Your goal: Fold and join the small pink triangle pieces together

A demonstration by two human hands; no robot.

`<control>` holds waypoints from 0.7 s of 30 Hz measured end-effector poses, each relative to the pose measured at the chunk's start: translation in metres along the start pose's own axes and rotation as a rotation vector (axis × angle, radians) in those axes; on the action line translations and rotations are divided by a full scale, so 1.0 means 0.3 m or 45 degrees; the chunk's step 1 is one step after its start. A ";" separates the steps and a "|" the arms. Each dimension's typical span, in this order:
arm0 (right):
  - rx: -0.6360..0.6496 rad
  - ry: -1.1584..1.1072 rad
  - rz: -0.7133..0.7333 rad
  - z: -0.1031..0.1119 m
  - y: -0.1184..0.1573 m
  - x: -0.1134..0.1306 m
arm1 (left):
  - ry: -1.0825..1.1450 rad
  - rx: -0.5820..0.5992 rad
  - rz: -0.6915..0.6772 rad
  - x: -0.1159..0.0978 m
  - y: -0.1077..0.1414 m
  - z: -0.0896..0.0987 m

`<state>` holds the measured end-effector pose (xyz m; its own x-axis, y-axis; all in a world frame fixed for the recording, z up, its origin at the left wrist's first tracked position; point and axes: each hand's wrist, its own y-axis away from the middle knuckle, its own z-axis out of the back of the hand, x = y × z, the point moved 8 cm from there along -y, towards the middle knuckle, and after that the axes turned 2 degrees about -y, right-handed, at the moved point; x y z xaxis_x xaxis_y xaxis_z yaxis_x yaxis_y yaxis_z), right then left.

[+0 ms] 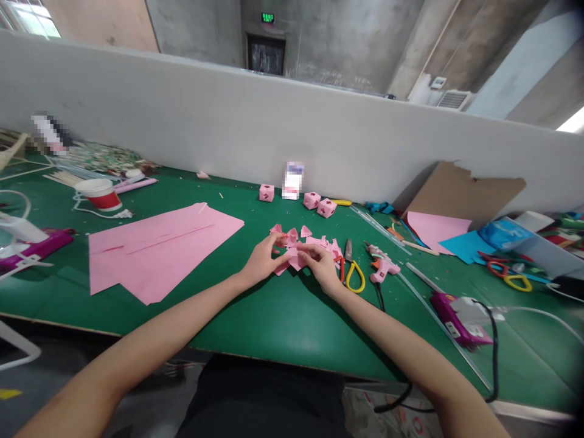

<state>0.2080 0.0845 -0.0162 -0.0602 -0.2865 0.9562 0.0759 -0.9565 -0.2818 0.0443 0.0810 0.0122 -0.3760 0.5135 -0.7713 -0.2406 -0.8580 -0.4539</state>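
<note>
At the middle of the green table, in the head view, a small pink paper sits between the two hands. The right hand pinches its near-right edge between thumb and fingers; the left hand curls thumb and forefinger at its other side, though whether they close on it I cannot tell. Thin paper could crease or tear if both sides are pulled unevenly. Pink scraps crowd close at two o'clock, so a sleeveless wrist might sweep them away or mix pieces up. Scissors lie near at between three and four o'clock, just by the right wrist; a careless swing could nudge them. The glue gun at three o'clock might burn skin, if it is hot, should the forearm drift against it.
</note>
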 end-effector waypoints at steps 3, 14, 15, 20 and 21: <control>-0.032 -0.018 0.040 0.009 0.002 0.012 | 0.033 0.052 0.082 0.022 0.002 -0.019; -0.040 0.085 0.023 0.007 0.004 0.000 | 0.133 -0.124 0.168 0.048 -0.002 0.026; -0.024 0.086 0.006 0.003 0.004 -0.007 | 0.144 -0.128 0.174 0.048 -0.002 0.027; 0.015 0.096 -0.061 -0.012 0.008 -0.026 | 0.022 -0.122 0.104 0.021 0.000 0.028; 0.016 0.100 -0.069 -0.013 0.009 -0.026 | -0.020 -0.120 0.068 0.012 0.002 0.027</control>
<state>0.2047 0.0840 -0.0248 -0.1428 -0.2383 0.9607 0.0826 -0.9701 -0.2283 0.0356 0.0825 0.0129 -0.3998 0.4667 -0.7889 -0.1350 -0.8813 -0.4529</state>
